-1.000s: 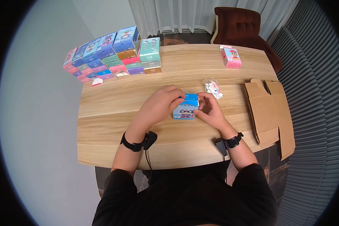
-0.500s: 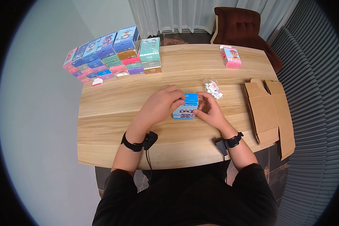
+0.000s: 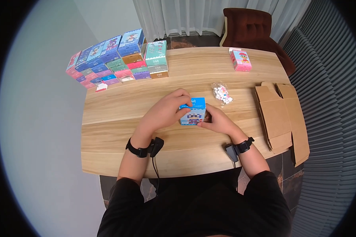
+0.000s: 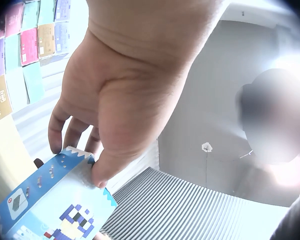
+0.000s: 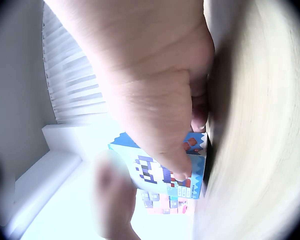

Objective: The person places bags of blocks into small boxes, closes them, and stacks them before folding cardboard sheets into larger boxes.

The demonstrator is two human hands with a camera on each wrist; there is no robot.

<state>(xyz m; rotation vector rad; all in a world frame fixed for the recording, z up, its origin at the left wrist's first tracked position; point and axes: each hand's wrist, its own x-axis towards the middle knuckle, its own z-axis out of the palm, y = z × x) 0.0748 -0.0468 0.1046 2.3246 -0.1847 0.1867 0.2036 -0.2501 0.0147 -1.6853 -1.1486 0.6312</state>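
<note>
A small blue box (image 3: 193,114) with a pixel-style figure on its front stands upright on the wooden table, its top flap down. My left hand (image 3: 166,110) grips its upper left edge, the thumb at the front and the fingers over the top and far side. Lower on the right side, my right hand (image 3: 222,121) holds the box, its thumb on the front face. The left wrist view shows the left thumb on the box (image 4: 65,200) near a top corner. In the right wrist view the right thumb presses the printed front of the box (image 5: 160,172).
Stacked coloured boxes (image 3: 124,59) fill the back left of the table (image 3: 118,136). A clear bag of white pieces (image 3: 222,94) lies beyond the right hand. A pink box (image 3: 241,60) stands at the back right, and flattened cardboard (image 3: 279,118) lies along the right edge.
The flap on top of the blue box has come down flat. The right hand has moved lower and left along its side, and the box's front has turned slightly.
</note>
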